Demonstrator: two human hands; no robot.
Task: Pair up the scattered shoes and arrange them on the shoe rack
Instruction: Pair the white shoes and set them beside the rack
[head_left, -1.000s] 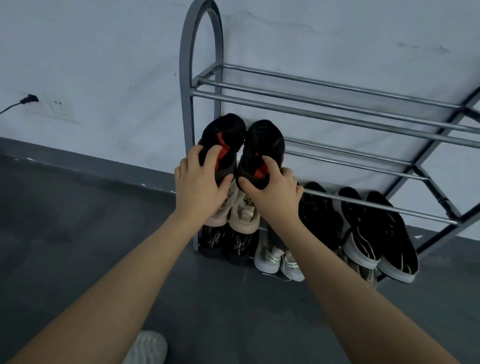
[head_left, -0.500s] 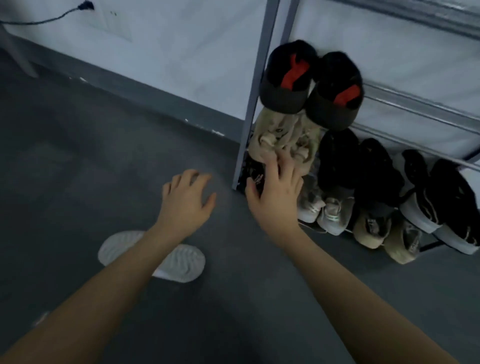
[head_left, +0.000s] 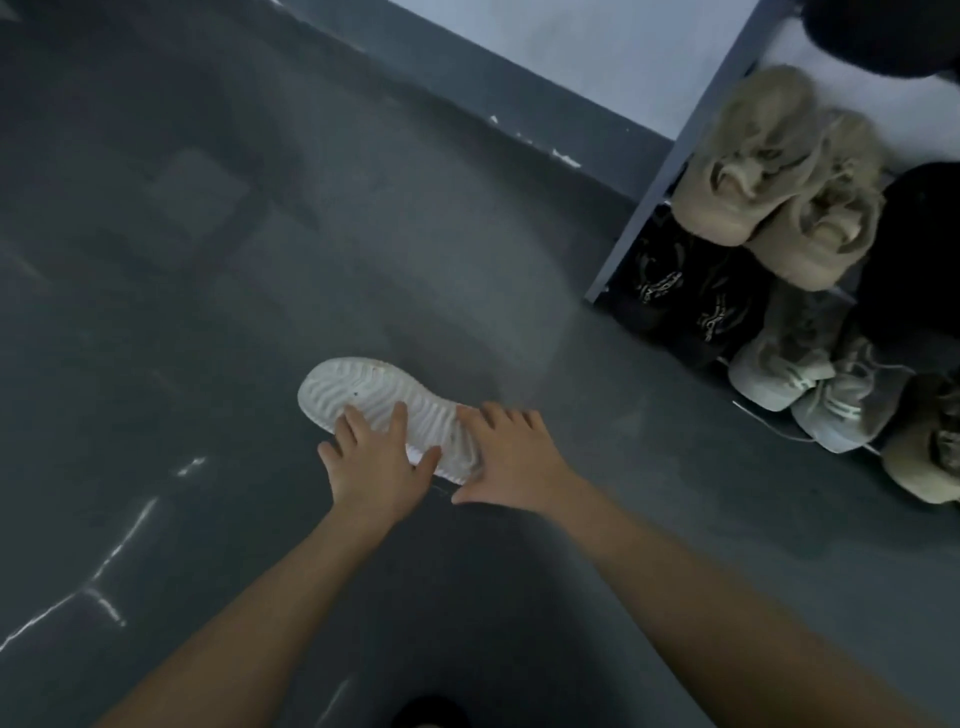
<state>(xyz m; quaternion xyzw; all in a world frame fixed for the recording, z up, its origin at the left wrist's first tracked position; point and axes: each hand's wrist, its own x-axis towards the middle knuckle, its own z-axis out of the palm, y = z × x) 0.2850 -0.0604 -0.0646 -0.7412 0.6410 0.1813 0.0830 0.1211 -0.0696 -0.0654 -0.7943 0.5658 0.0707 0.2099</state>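
So both hands are on the white shoe (head_left: 382, 402) lying sole-up on the floor (head_left: 208, 260): left hand (head_left: 375, 462) and right hand (head_left: 511, 452) fingers spread, flat, not gripping.

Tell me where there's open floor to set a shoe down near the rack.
Bare floor spreads left of the white shoe to the wall base, and between that shoe and the rack's leg. The rack's near end is crowded: tan shoes above black shoes, grey sneakers beside them. Both hands, left and right, rest open on the white shoe.
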